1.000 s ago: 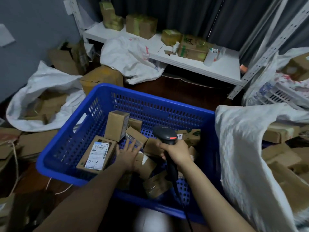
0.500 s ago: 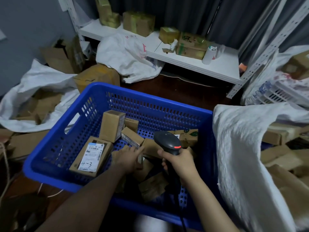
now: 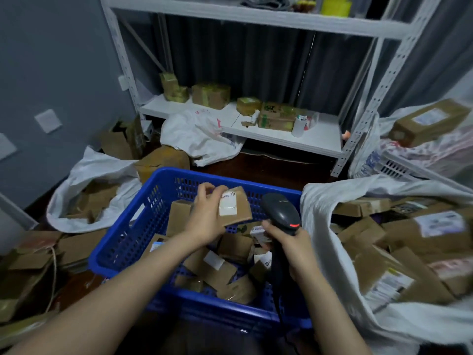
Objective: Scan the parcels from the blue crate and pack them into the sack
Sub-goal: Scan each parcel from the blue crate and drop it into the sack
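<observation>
The left hand (image 3: 204, 221) is pinching a small parcel (image 3: 234, 206) by its edges — light, stiff card (label facing up); the right hand (image 3: 291, 242) is gripping the scanner (image 3: 280, 210) just beside it.

the left hand (image 3: 204, 221) is covering part of the parcel (image 3: 236, 206), and its label (image 3: 227, 204) is blurring past reading. the scanner (image 3: 281, 213) handle is hiding inside the right hand (image 3: 294, 248). the sack (image 3: 332, 252) is running off the right edge.
</observation>
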